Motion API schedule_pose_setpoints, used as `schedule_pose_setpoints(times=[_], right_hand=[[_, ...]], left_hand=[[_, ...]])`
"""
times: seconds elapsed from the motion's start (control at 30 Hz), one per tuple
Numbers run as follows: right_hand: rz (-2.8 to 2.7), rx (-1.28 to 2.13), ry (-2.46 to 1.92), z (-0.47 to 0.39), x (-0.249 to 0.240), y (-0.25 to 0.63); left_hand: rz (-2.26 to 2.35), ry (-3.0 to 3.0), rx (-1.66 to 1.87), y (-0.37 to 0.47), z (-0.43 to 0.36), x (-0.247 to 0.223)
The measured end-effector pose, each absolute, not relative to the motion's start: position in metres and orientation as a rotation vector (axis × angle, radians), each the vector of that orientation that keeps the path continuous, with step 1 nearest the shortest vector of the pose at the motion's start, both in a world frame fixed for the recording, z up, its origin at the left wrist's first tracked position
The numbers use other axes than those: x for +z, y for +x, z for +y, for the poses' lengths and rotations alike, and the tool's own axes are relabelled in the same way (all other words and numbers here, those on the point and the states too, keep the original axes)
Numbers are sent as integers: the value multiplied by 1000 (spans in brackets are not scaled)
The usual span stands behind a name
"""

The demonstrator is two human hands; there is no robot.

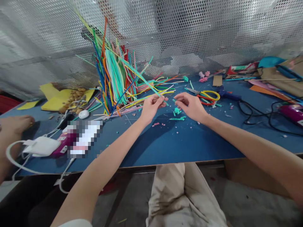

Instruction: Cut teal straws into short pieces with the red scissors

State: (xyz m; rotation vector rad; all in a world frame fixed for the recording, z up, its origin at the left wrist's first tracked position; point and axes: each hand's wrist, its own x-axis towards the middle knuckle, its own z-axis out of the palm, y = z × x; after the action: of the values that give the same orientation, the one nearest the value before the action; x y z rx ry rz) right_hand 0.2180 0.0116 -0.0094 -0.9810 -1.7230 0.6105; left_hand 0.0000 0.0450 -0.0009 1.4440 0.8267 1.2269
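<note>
My left hand (155, 106) is closed, thumb against fingers, on long teal pipe cleaners (148, 84) that slant up and left toward the bundle. Their lower end pokes out past my fingertips. Just to the right, my right hand (190, 105) has its fingers curled in a pinch, with a short teal pipe cleaner piece (174, 100) showing at the fingertips. Between and below the hands lie a small pile of teal cut pieces (177, 111) and a longer teal strip (178, 119). Scissors (209, 96) with yellow and red handles rest beyond my right hand.
A tall bundle of coloured pipe cleaners (115, 77) stands before the perforated metal screen (189, 34). Left are a white charger (44, 145), a purple power strip (63, 142) and another person's hand (23, 122). A blue glue gun (229, 94) with a black cord lies right.
</note>
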Motion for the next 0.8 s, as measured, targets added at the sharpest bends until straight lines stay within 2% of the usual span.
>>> schedule_pose_setpoints(times=[0.13,0.53,0.8], right_hand=[[-1616,714,-975,8,-12,211],[-1732,697,-1016,4,-4,213],[-1510,1142,-906,2,-3,211]], left_hand=[[791,1370,1272,9,33,-7],[899,1276,1347,20,12,0],[870,1377,1380,20,11,-1]])
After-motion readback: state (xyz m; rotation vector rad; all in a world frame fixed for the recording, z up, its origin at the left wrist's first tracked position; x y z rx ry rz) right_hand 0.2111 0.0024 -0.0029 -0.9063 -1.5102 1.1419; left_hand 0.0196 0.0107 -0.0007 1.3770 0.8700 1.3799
